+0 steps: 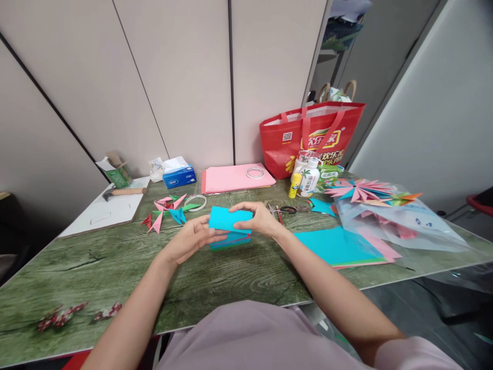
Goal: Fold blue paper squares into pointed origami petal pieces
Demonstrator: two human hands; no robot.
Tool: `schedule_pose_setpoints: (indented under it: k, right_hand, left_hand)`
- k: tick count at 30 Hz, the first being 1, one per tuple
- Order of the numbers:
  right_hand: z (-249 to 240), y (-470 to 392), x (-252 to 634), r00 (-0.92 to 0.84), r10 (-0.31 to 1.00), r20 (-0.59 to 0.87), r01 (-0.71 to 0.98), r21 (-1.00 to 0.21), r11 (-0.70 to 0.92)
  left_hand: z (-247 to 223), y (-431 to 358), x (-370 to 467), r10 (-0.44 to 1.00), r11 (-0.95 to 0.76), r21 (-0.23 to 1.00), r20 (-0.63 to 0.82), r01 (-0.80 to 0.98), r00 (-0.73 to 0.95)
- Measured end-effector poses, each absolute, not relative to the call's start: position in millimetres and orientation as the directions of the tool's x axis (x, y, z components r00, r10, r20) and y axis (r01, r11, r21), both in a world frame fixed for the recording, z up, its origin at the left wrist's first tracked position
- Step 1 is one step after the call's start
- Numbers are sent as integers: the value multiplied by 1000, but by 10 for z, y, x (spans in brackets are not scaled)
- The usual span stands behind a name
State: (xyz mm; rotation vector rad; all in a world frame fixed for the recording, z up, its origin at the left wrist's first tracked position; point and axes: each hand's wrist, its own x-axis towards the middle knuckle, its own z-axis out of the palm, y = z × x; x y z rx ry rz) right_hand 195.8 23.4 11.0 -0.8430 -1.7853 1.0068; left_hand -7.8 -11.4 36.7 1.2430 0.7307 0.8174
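Observation:
A blue sheet of paper (pixel 225 218) is raised a little above a small stack of coloured paper (pixel 231 242) at the middle of the table. My right hand (pixel 256 220) pinches the sheet's right side, thumb in front and fingers behind. At its left end is my left hand (pixel 191 237), fingers curled and thumb reaching across by the lower edge; it appears to grip the sheet too. Blue, red and green edges show in the stack below. Folded paper pieces (pixel 169 209) in pink, red, green and blue lie beyond my left hand.
Scissors (pixel 285 209), a glue stick (pixel 295 185) and a white bottle (pixel 309 177) stand or lie beyond my right hand. Larger blue sheets (pixel 339 245) are at right, by a plastic bag (pixel 416 221). A hammer (pixel 123 191) rests on a white board (pixel 103 210) at left.

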Motion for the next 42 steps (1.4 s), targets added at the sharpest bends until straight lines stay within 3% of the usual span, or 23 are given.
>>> schedule_pose_setpoints:
  k: [2,8,15,18,22,27,34,42]
  right_hand:
    - [94,219,1921,-382,851,361,128,-891,435]
    - [-9,213,1798,-359,825,436,38,-877,480]
    - [-77,221,1745,-84,879,470,204,-855,476]
    - [-77,183,1727,-6,848,530,236,-823,516]
    - [-83,124,1689,-109,789,605,237,-755,612]
    - [-78,76,1644,-280,750,599,135,-749,648]
    - [-111,96,1636,-271,842,467,-19,-877,480]
    - [-115,107,1623,-320,852,414,-120,-910,397]
  left_hand:
    - [319,-98,-45,901,46,996,-9,-76,433]
    - [216,-61,-10,962,17,1000,-23,24,270]
    - [189,-52,16,992,50,999,-50,8,116]
    - [159,-61,44,985,105,994,-100,-26,140]
    - [128,-87,80,967,93,990,-64,-107,247]
    - [111,-75,80,968,-14,998,29,-60,251]
    - [94,-50,61,979,-9,999,18,-46,203]
    - [135,-63,70,985,-22,998,33,-66,167]
